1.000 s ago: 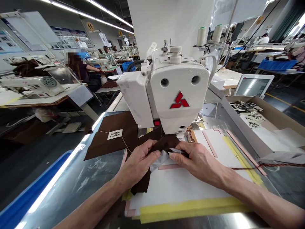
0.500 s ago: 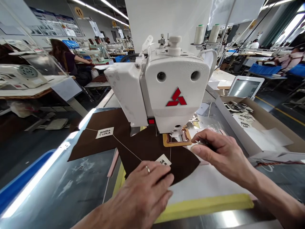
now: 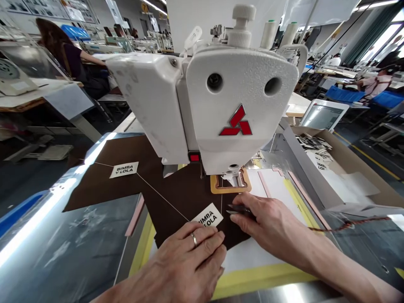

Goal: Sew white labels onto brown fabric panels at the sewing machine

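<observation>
Dark brown fabric [image 3: 167,189] lies under the head of a white sewing machine [image 3: 233,97]. My left hand [image 3: 189,261], with a ring on one finger, rests flat on the fabric and partly covers a printed white label [image 3: 208,216]. In my right hand [image 3: 268,214] are small thread snips [image 3: 240,209], their blades pointing left toward a white thread [image 3: 221,204] below the yellow-framed clamp [image 3: 215,185]. Another label [image 3: 124,169] sits farther left on the fabric, joined to the nearer one by a long thread [image 3: 162,195].
A cardboard box [image 3: 356,176] of loose labels stands at the right, with a tablet-like screen [image 3: 325,115] behind it. Yellow tape [image 3: 261,275] edges the white sheet in front. Thread cones [image 3: 268,34] stand behind the machine. A person [image 3: 72,59] sits at the far left.
My right hand with the snips has moved left and down, from beside the clamp to the thread near the label. The view is closer to the machine. My left hand stays on the fabric.
</observation>
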Action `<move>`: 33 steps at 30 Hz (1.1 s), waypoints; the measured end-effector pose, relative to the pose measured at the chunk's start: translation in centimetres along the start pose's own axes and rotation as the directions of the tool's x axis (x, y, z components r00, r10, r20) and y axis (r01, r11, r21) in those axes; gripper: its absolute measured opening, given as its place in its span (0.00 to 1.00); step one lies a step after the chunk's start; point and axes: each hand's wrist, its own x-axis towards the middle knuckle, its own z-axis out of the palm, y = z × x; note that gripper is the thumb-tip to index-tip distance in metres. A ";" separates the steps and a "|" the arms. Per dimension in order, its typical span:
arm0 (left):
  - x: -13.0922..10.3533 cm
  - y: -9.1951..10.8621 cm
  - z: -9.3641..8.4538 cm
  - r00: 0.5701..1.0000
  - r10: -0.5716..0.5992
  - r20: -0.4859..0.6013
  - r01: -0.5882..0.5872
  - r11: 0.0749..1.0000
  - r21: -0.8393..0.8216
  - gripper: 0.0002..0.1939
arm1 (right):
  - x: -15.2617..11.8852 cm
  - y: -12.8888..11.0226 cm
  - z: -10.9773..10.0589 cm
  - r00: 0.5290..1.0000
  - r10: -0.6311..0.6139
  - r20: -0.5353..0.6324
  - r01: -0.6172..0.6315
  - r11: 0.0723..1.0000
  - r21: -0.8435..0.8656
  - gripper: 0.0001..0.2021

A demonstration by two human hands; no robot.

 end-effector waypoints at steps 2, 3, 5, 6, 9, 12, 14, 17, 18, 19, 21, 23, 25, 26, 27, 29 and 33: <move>0.0 0.0 0.0 1.000 0.000 0.010 0.000 1.000 -0.003 0.17 | 0.0 0.0 0.2 1.000 -0.004 0.014 0.004 0.999 -0.037 0.06; -0.1 0.0 0.0 1.000 -0.004 0.011 0.004 1.000 -0.007 0.17 | -0.1 -0.1 0.3 1.000 -0.012 0.019 0.013 0.999 -0.047 0.06; -0.3 0.1 0.1 1.000 -0.015 -0.001 0.015 1.000 -0.014 0.17 | -0.2 -0.2 0.4 0.999 -0.035 0.029 0.036 0.998 -0.047 0.06; -0.4 0.2 0.2 1.000 -0.020 -0.004 0.020 1.000 -0.019 0.17 | -0.2 -0.3 0.4 0.999 -0.044 0.031 0.046 0.998 -0.042 0.07; -0.7 0.2 0.5 1.000 -0.011 -0.015 0.011 1.000 -0.024 0.17 | -0.3 -0.6 0.5 0.998 -0.051 0.038 0.052 0.998 -0.037 0.08; -0.5 0.0 0.7 0.999 -0.007 -0.035 0.007 1.000 -0.011 0.17 | -0.2 -0.7 0.6 0.999 -0.039 0.028 0.041 0.998 -0.049 0.08; -0.2 -0.1 0.6 1.000 -0.020 -0.017 0.020 1.000 -0.006 0.17 | -0.1 -0.7 0.6 1.000 -0.024 -0.003 0.023 0.999 -0.041 0.08; 0.1 -0.3 0.2 0.999 -0.040 -0.022 0.040 0.999 0.010 0.16 | 0.1 -0.6 0.5 0.999 0.002 -0.032 -0.002 1.000 0.001 0.10; 0.1 -0.3 0.2 0.998 -0.055 -0.021 0.055 0.998 0.021 0.16 | 0.3 -0.5 0.5 0.999 -0.002 -0.033 0.002 1.000 0.011 0.10; 0.0 -0.4 0.2 0.998 -0.067 -0.022 0.068 0.997 0.031 0.16 | 0.4 -0.5 0.3 0.999 -0.016 -0.028 0.016 1.000 0.017 0.11; -0.1 -0.6 0.3 0.996 -0.085 -0.004 0.085 0.996 0.041 0.16 | 0.9 -0.5 0.0 0.996 -0.091 0.006 0.091 0.996 0.005 0.15; -0.4 -0.7 0.6 0.997 -0.073 0.005 0.073 0.997 0.042 0.16 | 1.6 -0.5 -0.3 0.977 -0.202 0.069 0.205 0.978 -0.038 0.19; -0.6 -0.8 0.8 0.998 -0.065 -0.002 0.065 0.997 0.035 0.16 | 2.4 -0.6 -0.7 0.945 -0.284 0.162 0.302 0.948 -0.100 0.19; -0.6 -0.8 0.9 0.998 -0.059 -0.011 0.059 0.998 0.021 0.16 | 2.7 -0.6 -0.8 0.931 -0.305 0.200 0.334 0.933 -0.132 0.16; -0.6 -0.8 0.9 0.998 -0.055 -0.023 0.055 0.999 -0.001 0.16 | 3.1 -0.6 -0.8 0.923 -0.312 0.226 0.350 0.924 -0.156 0.14; -0.7 -0.8 0.9 0.997 -0.067 -0.043 0.064 0.995 -0.071 0.14 | 3.4 -0.6 -0.7 0.926 -0.313 0.214 0.351 0.920 -0.176 0.11; -0.8 -1.0 1.1 0.979 -0.165 -0.121 0.132 0.960 -0.246 0.09 | 2.2 -0.3 -0.3 0.958 -0.273 0.084 0.282 0.953 -0.111 0.12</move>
